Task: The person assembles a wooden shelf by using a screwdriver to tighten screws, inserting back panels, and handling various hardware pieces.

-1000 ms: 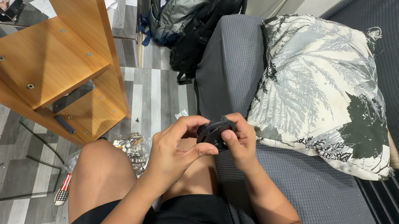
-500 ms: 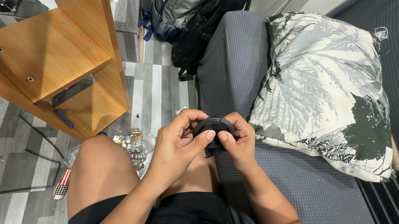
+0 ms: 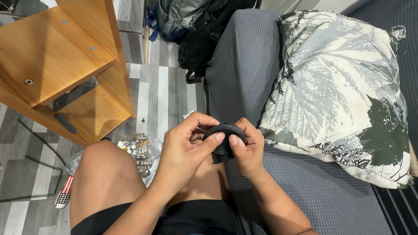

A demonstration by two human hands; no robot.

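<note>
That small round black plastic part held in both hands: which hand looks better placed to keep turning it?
Probably the left hand: its thumb lies across the small round black plastic part, while the right hand cradles it underneath.

Grey textured sofa (image 3: 245, 75) on the right, leaf-print pillow (image 3: 336, 87) lying on its seat, grey plank floor (image 3: 162, 96) on the left, wooden shelf unit (image 3: 50, 60), clear bag of metal hardware (image 3: 139, 150), backpacks (image 3: 196, 14) at the far end
</note>
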